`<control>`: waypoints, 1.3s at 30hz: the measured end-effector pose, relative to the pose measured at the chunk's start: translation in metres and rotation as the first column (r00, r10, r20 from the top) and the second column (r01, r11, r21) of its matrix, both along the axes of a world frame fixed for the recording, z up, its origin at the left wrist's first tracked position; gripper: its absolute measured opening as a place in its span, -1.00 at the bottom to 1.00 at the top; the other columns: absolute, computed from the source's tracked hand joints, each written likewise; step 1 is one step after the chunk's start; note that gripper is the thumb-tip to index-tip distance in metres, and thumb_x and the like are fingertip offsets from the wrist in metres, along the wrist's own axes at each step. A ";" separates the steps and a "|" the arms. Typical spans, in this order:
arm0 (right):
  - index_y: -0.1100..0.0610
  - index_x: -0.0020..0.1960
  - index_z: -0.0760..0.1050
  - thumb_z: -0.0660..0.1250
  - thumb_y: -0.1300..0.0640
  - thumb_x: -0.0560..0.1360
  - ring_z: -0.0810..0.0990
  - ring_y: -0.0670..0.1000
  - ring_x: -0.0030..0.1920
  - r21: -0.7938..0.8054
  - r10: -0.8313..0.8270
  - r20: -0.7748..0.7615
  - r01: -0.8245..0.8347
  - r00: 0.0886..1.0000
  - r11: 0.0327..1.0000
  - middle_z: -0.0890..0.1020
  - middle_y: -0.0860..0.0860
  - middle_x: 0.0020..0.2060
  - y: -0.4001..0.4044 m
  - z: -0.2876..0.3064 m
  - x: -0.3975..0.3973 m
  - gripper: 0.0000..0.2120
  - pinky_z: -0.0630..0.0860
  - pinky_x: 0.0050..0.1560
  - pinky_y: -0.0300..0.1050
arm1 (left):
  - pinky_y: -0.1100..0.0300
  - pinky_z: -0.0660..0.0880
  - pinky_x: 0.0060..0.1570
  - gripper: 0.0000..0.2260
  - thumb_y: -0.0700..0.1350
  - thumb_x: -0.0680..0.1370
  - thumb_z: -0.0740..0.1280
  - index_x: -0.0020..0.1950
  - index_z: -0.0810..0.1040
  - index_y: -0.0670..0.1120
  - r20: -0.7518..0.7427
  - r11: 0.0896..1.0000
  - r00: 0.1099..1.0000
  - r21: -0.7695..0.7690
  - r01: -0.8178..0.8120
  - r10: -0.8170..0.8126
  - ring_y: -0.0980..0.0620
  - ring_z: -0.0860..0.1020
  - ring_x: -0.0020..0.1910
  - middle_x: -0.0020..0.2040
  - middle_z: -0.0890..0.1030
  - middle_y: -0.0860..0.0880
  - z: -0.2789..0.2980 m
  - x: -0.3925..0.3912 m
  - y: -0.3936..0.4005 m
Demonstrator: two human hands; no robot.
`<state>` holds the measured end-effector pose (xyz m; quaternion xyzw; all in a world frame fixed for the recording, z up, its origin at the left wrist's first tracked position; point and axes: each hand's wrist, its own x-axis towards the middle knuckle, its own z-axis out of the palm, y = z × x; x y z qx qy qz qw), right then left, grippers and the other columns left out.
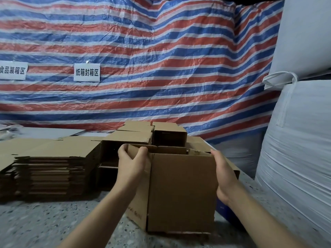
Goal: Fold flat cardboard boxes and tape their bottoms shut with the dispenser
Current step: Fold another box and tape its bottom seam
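Note:
A brown cardboard box point(180, 192) stands opened into a square tube on the speckled floor point(44, 222), its top flaps partly folded inward. My left hand point(131, 163) grips the box's upper left edge, thumb and fingers curled over the flap. The palm of my right hand point(224, 173) presses flat against the box's right side, fingers straight. No tape dispenser is visible.
A stack of flat cardboard blanks point(48, 169) lies to the left. Several assembled boxes point(161, 136) are piled behind the held one. Large white sacks point(297, 149) rise at the right. A striped tarp point(143, 59) with two paper signs hangs behind. Something blue point(222, 208) lies by the box's right side.

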<state>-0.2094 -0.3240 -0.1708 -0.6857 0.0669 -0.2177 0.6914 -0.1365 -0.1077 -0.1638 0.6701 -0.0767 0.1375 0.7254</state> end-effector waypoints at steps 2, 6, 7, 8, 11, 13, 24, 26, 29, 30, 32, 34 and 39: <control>0.33 0.01 0.51 0.07 -0.38 0.55 0.64 0.25 -0.09 -0.025 -0.094 0.020 0.094 0.995 0.995 0.62 0.34 -0.07 0.014 0.004 -0.005 -0.27 0.60 0.11 0.22 | 0.07 0.39 0.15 -0.52 0.10 0.60 0.23 0.50 0.28 0.02 -0.014 0.993 0.993 0.027 0.116 -0.116 0.05 0.46 0.16 0.27 0.46 0.05 0.004 0.002 0.002; 0.33 0.12 0.48 -0.02 -0.46 0.36 0.62 0.33 0.08 -0.064 -0.190 0.044 0.193 0.981 0.979 0.61 0.34 0.07 0.037 0.001 -0.010 -0.11 0.55 0.20 0.38 | 0.05 0.60 -0.28 -0.65 0.16 0.58 0.15 0.07 0.57 -0.06 -0.165 0.898 0.886 -0.163 0.410 -0.434 -0.04 0.68 -0.27 -0.20 0.69 -0.12 0.001 0.001 0.014; 0.25 0.19 0.50 -0.05 -0.50 0.36 0.60 0.26 0.19 -0.034 -0.174 0.026 0.175 0.984 0.984 0.62 0.26 0.18 0.041 -0.004 -0.010 -0.11 0.52 0.27 0.34 | 0.09 0.58 -0.34 -0.63 0.17 0.58 0.14 0.07 0.58 -0.06 -0.147 0.888 0.878 -0.143 0.437 -0.456 -0.02 0.67 -0.31 -0.24 0.68 -0.11 -0.003 0.004 0.016; 0.15 0.32 0.49 -0.08 -0.52 0.39 0.57 0.19 0.29 0.023 -0.148 -0.005 0.148 0.989 0.989 0.60 0.18 0.28 0.043 -0.007 -0.010 -0.10 0.47 0.34 0.29 | 0.11 0.57 -0.37 -0.61 0.17 0.59 0.12 0.07 0.59 -0.06 -0.122 0.888 0.881 -0.126 0.443 -0.457 -0.02 0.66 -0.32 -0.23 0.68 -0.12 -0.008 0.006 0.017; 0.03 0.15 0.68 -0.11 -0.47 0.56 0.71 0.14 0.08 0.326 -0.070 -0.065 0.088 0.995 0.941 0.71 0.15 0.10 0.030 -0.013 -0.010 -0.22 0.62 0.09 0.19 | 0.14 0.58 -0.39 -0.58 0.18 0.59 0.10 0.04 0.60 -0.08 -0.089 0.890 0.888 -0.121 0.439 -0.450 -0.02 0.66 -0.32 -0.24 0.68 -0.14 -0.013 0.009 0.015; 0.10 -0.09 0.74 -0.03 -0.36 0.62 0.75 0.13 -0.17 0.423 -0.009 -0.076 0.040 0.997 0.905 0.75 0.18 -0.11 0.014 -0.017 -0.006 -0.29 0.61 -0.15 0.06 | 0.14 0.57 -0.40 -0.57 0.19 0.59 0.10 -0.01 0.62 -0.08 -0.106 0.891 0.887 -0.122 0.437 -0.450 -0.02 0.66 -0.33 -0.25 0.68 -0.13 -0.013 0.011 0.014; 0.09 -0.20 0.73 0.08 -0.17 0.66 0.73 0.11 -0.25 0.286 0.084 -0.014 -0.076 0.996 0.955 0.73 0.15 -0.22 0.015 -0.032 0.013 -0.43 0.62 -0.34 -0.08 | 0.18 0.58 -0.36 -0.42 0.33 0.61 0.02 -0.16 0.73 0.05 -0.124 0.883 0.893 -0.260 0.392 -0.433 -0.02 0.70 -0.25 -0.18 0.72 -0.12 -0.010 0.005 0.019; 0.06 -0.15 0.73 0.09 -0.23 0.62 0.75 0.13 -0.19 0.244 0.102 0.020 -0.104 0.995 0.964 0.74 0.16 -0.15 0.019 -0.028 0.013 -0.45 0.64 -0.32 -0.08 | 0.20 0.56 -0.37 -0.42 0.29 0.62 0.06 -0.26 0.73 0.02 -0.115 0.882 0.894 -0.258 0.394 -0.433 0.01 0.68 -0.30 -0.25 0.70 -0.10 -0.008 0.006 0.024; 0.08 0.07 0.66 0.18 -0.31 0.46 0.75 0.15 -0.12 0.213 0.103 0.039 -0.109 0.994 0.971 0.73 0.19 -0.06 0.025 -0.024 0.011 -0.46 0.64 -0.28 -0.08 | 0.21 0.55 -0.40 -0.52 0.17 0.63 0.14 -0.30 0.72 0.03 -0.058 0.889 0.903 -0.214 0.404 -0.425 0.04 0.66 -0.34 -0.29 0.68 -0.06 -0.006 0.005 0.030; 0.09 0.05 0.67 0.19 -0.29 0.50 0.75 0.15 -0.14 0.206 0.105 0.030 -0.109 0.994 0.972 0.74 0.19 -0.08 0.026 -0.025 0.011 -0.49 0.64 -0.28 -0.07 | 0.21 0.56 -0.41 -0.55 0.13 0.64 0.16 -0.29 0.71 0.03 -0.052 0.891 0.903 -0.197 0.409 -0.426 0.03 0.65 -0.35 -0.29 0.67 -0.07 -0.007 0.005 0.030; 0.13 -0.09 0.68 0.14 -0.14 0.65 0.73 0.13 -0.22 0.218 0.096 -0.019 -0.090 0.995 0.972 0.72 0.18 -0.19 0.027 -0.033 0.014 -0.54 0.63 -0.30 -0.05 | 0.20 0.57 -0.42 -0.58 0.07 0.64 0.19 -0.29 0.71 0.01 -0.056 0.885 0.895 -0.183 0.427 -0.443 0.02 0.64 -0.37 -0.29 0.66 -0.08 -0.009 0.001 0.031; 0.10 -0.21 0.66 0.09 0.05 0.71 0.69 0.10 -0.28 0.210 0.056 -0.085 -0.036 0.995 0.977 0.69 0.14 -0.28 0.025 -0.041 0.018 -0.53 0.61 -0.27 -0.03 | 0.21 0.56 -0.43 -0.59 0.03 0.64 0.21 -0.31 0.71 0.02 -0.042 0.885 0.894 -0.169 0.434 -0.446 0.03 0.64 -0.40 -0.32 0.66 -0.07 -0.012 0.000 0.031; 0.02 -0.27 0.71 0.03 -0.20 0.66 0.71 0.08 -0.30 0.207 0.070 -0.023 -0.064 0.997 0.976 0.71 0.13 -0.29 0.023 -0.037 0.015 -0.40 0.61 -0.35 -0.12 | 0.18 0.58 -0.38 -0.62 0.12 0.63 0.22 -0.24 0.72 0.05 -0.076 0.895 0.905 -0.203 0.398 -0.419 -0.01 0.67 -0.32 -0.24 0.70 -0.09 -0.013 0.000 0.029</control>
